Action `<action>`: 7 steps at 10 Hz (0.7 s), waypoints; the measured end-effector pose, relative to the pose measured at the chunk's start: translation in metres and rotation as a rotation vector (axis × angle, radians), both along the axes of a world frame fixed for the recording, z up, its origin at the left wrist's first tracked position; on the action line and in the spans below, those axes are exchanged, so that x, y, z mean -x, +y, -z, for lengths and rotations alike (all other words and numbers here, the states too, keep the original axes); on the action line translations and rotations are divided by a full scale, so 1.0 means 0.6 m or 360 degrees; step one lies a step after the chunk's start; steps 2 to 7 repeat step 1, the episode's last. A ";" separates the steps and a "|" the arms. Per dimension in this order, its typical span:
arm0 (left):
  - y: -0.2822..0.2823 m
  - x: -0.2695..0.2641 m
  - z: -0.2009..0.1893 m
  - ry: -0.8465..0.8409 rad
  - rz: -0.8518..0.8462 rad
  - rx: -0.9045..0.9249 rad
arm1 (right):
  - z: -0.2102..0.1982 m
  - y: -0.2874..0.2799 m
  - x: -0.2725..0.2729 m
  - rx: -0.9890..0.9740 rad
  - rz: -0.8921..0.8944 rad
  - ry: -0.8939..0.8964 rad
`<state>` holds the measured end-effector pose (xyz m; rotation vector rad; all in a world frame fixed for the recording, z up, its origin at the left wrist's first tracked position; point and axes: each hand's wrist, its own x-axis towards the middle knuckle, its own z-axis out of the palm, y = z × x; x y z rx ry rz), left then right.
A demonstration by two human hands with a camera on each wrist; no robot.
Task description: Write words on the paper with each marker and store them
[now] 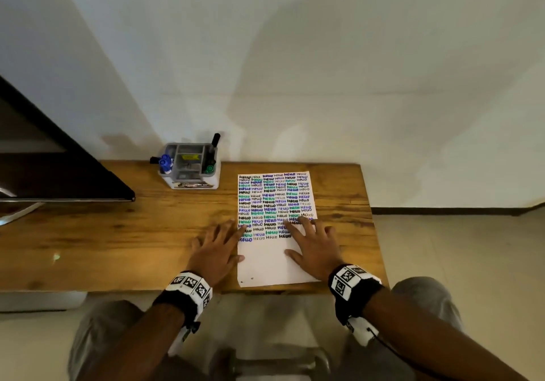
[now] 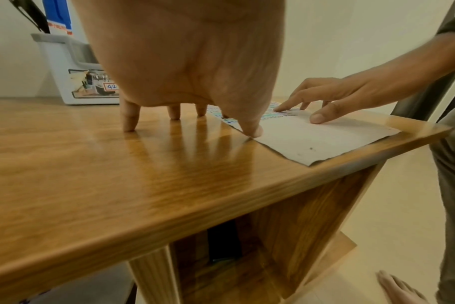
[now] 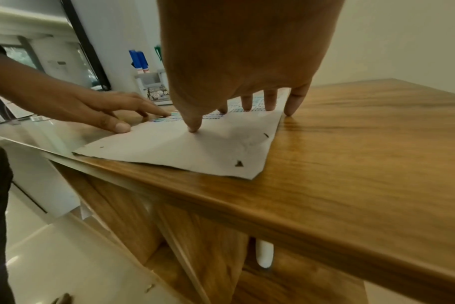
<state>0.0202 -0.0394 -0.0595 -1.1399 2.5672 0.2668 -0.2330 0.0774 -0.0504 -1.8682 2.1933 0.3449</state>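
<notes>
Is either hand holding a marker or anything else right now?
No. Left hand and right hand lie flat, fingers spread, fingertips resting on the paper; the markers stand in the organizer.
</notes>
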 end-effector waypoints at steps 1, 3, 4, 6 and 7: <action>-0.004 0.011 -0.024 0.0077 -0.0098 -0.0127 | -0.017 -0.011 0.002 -0.0040 0.0003 -0.0128; -0.004 0.011 -0.024 0.0077 -0.0098 -0.0127 | -0.017 -0.011 0.002 -0.0040 0.0003 -0.0128; -0.004 0.011 -0.024 0.0077 -0.0098 -0.0127 | -0.017 -0.011 0.002 -0.0040 0.0003 -0.0128; -0.004 0.011 -0.024 0.0077 -0.0098 -0.0127 | -0.017 -0.011 0.002 -0.0040 0.0003 -0.0128; -0.004 0.011 -0.024 0.0077 -0.0098 -0.0127 | -0.017 -0.011 0.002 -0.0040 0.0003 -0.0128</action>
